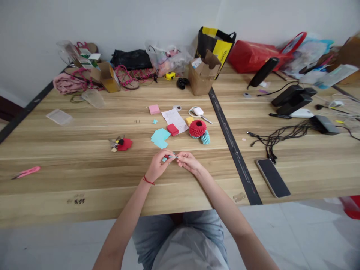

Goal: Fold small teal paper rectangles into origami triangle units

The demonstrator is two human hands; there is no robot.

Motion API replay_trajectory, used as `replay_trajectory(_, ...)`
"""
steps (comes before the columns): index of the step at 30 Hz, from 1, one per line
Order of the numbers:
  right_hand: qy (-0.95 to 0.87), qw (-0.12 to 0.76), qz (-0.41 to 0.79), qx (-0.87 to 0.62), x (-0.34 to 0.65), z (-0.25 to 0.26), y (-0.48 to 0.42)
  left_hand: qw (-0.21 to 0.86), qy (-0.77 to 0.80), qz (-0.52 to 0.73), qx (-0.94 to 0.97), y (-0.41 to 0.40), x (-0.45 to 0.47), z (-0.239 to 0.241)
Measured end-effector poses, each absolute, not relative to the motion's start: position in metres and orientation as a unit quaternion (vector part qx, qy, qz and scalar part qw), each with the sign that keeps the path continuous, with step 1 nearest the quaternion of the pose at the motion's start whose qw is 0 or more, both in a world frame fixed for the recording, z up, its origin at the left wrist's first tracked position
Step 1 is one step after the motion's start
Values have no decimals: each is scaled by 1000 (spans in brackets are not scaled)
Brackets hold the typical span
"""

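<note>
Both hands were brought close together above the surface [84, 170], a wooden top with pale, streaked, lengthwise grain. The left hand [159, 165] pinched a narrow turquoise strip, apparently folded paper [172, 157], between thumb and fingertips, and the right hand [188, 162] pinched its other end, the fingers curled loosely behind. Something slim and dark red [167, 156] showed at the left fingers, too small to make out. A thin red cord bracelet [148, 180] circled the left wrist. Just beyond the hands, thin, flat sheets of turquoise paper [160, 138] lay fanned in an uneven, angular stack. Near them, a squared red block of paper [172, 129] rested on a creased white sheet with handwriting [170, 117], and a small yellow block [189, 120] sat at the sheet's right edge. Farther right stood a round red pleated form [197, 129], its ridged folds ringing a dark centre, with a turquoise piece of lattice-like texture [206, 137] just beside it. Behind lay a flat pink block [153, 109] and a tiny angular turquoise scrap [155, 122]. To the left, red paper with a cut, stepped outline [125, 144] lay against a small cluster of metallic and yellow items [116, 144]; a smooth, slender pink-handled cutter [28, 171] lay well apart, near the surface's left end.
</note>
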State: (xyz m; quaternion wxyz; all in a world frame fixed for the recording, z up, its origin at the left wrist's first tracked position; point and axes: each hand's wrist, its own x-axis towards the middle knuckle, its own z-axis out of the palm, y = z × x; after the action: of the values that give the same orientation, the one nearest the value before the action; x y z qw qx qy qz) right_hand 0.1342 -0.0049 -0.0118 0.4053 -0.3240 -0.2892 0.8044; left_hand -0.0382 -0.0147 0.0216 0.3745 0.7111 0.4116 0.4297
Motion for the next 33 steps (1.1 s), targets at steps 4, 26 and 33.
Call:
replay_trajectory(4, -289, 410, 801, -328, 134, -12, -5, 358, 397, 443, 720, -15, -38, 22)
replay_trajectory(26, -311, 398, 809, -301, 135, -15, -4, 377, 414, 424, 711, -15, -38, 21)
replay_trajectory(33, -311, 398, 804, -313, 135, -12, -4, 451, 429, 409, 667, -16, -37, 24)
